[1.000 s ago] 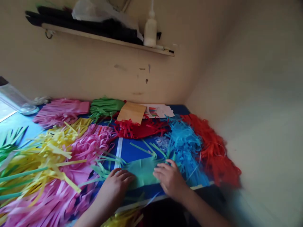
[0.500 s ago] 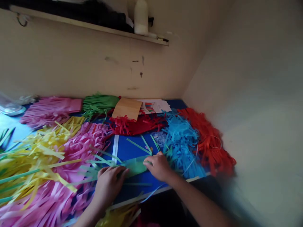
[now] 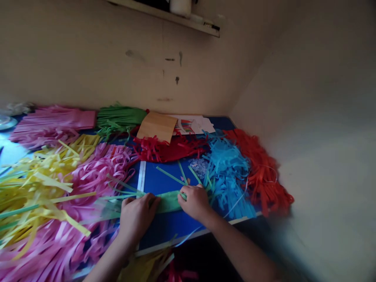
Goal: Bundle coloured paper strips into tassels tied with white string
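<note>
A light green piece of fringed tissue paper (image 3: 168,202) stretches between my two hands, low over the blue table (image 3: 164,231). My left hand (image 3: 139,213) has its fingers closed around the left part of the piece; pale strips spread out beyond it to the left. My right hand (image 3: 194,200) pinches the other end, and several thin green strips fan out behind and beside it. The middle band between the hands looks flat and uncut. My fingertips are partly hidden by the backs of the hands.
Fringed bundles in yellow (image 3: 41,184) and pink (image 3: 100,168) lie left, blue (image 3: 226,172) and orange-red (image 3: 258,172) right. Behind are a red bundle (image 3: 173,150), a green bundle (image 3: 122,119) and brown card (image 3: 157,126). A wall shelf (image 3: 164,15) hangs above.
The camera view has tilted down a little. My hands stay on the green fringed paper, whose middle now looks straighter and tauter. The left strips have shifted slightly.
</note>
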Demonstrator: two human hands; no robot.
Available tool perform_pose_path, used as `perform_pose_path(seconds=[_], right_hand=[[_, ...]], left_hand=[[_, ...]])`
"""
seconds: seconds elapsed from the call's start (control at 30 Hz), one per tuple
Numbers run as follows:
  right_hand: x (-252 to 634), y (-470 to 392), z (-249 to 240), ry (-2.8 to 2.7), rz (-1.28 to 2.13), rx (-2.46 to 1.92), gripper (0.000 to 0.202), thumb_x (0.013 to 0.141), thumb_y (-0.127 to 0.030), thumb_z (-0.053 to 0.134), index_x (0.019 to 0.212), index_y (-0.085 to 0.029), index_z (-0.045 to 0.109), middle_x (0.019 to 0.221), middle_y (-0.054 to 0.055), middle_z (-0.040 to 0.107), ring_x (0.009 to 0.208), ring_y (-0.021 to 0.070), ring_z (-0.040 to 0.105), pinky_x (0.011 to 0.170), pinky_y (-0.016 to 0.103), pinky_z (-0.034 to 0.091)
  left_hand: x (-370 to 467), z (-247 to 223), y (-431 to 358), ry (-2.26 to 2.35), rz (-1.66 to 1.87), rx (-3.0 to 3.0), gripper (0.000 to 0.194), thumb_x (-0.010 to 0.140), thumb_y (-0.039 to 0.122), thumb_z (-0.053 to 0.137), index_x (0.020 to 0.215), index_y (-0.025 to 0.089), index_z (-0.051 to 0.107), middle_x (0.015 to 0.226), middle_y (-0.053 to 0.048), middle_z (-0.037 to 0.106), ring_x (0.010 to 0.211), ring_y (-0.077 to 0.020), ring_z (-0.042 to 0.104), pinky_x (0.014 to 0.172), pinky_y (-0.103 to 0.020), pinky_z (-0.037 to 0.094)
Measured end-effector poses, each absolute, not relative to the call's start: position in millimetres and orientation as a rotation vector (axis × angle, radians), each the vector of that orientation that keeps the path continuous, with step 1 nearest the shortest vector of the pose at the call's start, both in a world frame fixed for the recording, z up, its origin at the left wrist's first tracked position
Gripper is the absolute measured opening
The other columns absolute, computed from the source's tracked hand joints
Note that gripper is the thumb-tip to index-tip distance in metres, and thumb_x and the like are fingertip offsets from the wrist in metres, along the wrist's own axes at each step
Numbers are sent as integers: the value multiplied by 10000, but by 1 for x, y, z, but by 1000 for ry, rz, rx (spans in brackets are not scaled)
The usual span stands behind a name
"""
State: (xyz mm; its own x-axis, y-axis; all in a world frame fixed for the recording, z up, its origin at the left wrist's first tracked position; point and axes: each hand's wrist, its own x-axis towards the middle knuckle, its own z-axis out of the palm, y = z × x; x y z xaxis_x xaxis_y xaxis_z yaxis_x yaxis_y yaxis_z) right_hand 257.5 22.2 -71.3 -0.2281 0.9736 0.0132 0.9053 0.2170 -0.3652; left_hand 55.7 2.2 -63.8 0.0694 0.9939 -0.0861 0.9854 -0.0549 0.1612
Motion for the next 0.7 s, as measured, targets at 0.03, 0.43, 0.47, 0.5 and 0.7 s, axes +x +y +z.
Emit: perform_pose_path(seconds=[0.03,0.43,0.47,0.5,0.7], right_hand=[[257,23,-72,-2251,414,-1784,98,854,-282,625,800,-216,674,843,-5,759,798,179,682,763,302,339],[252,18,-51,-2566,0,-1389,133,920,-147,559,928,-224,667,973,43,705,1001,224,542,910,418,279],[252,20,-51,-2635,42,-1329,172,928,-126,538,869,-223,668,915,29,706,991,216,537,906,418,275],[254,23,-52,-2670,92,-1302,188,928,-126,538,842,-224,672,890,21,708,994,214,531,902,420,271],[268,34,-58,-2596,303,-1272,141,861,-183,620,874,-269,731,1024,-10,740,1024,212,522,896,429,253]], left_hand=[[57,-63,2,2032,61,2162,393,962,452,384,871,221,687,698,-42,743,697,-219,690,823,-358,365],[68,-53,-4,2039,184,2320,244,945,332,480,1001,232,696,927,-79,762,903,-270,693,909,-459,378],[68,-52,-8,1980,239,2403,228,934,276,493,1040,268,695,1050,-70,749,1009,-269,669,977,-478,347],[64,-51,-10,1884,311,2514,244,916,217,506,1034,303,701,1131,-47,730,1087,-260,638,1034,-483,310],[-25,-39,-12,1618,352,2833,248,771,168,599,798,362,751,1016,-6,737,1067,-308,600,1003,-537,356]])
